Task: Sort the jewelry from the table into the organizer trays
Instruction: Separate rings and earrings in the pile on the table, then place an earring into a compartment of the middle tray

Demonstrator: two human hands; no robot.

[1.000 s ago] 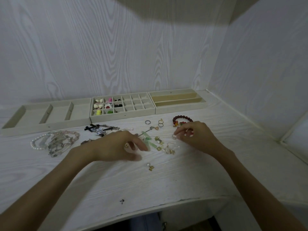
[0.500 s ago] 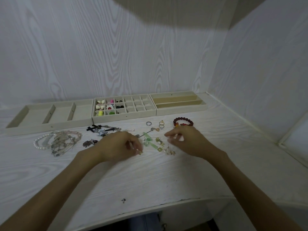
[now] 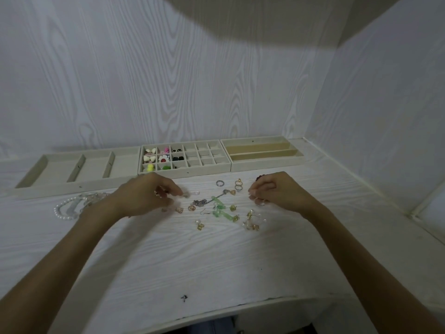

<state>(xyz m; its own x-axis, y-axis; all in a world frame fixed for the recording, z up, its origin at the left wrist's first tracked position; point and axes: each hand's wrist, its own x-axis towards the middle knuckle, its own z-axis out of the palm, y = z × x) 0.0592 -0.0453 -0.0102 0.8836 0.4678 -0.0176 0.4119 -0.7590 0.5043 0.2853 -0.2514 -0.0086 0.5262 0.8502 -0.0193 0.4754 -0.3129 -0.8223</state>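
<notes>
The light is soft and a bit dim. A big dark shadow (image 3: pixel 252 20) sits on the wall at the top. The left hand (image 3: pixel 147 196) looks blurry. The wall lines bend near the edges.

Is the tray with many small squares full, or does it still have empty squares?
Partly full. The grid tray holds small pieces only in its left columns; the squares on its right side show bare lining.

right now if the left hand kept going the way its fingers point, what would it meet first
The left hand points right across the white table; it would probably first meet the small pale pink translucent charm, then the silver chain cluster. Depth is uncertain.
</notes>
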